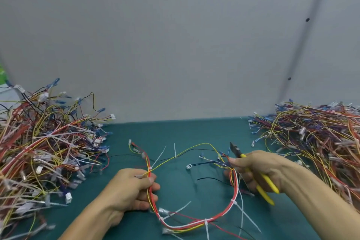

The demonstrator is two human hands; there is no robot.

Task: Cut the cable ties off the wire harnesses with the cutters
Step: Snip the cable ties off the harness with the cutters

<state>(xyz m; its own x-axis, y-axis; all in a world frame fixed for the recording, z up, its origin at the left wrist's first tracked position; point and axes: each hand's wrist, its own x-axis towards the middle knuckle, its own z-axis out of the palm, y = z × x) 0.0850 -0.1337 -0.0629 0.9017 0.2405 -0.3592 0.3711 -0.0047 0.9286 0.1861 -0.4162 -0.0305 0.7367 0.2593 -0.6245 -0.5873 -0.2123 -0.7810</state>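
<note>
Left hand pinches the harness; right hand grips cutters and its other end — light, floppy wires looped on the mat, best held beside each tie.

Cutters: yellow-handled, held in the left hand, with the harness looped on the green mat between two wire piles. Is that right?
No. The head view shows the cutters in the right hand; the left hand grips the harness. The rest stands.
</note>
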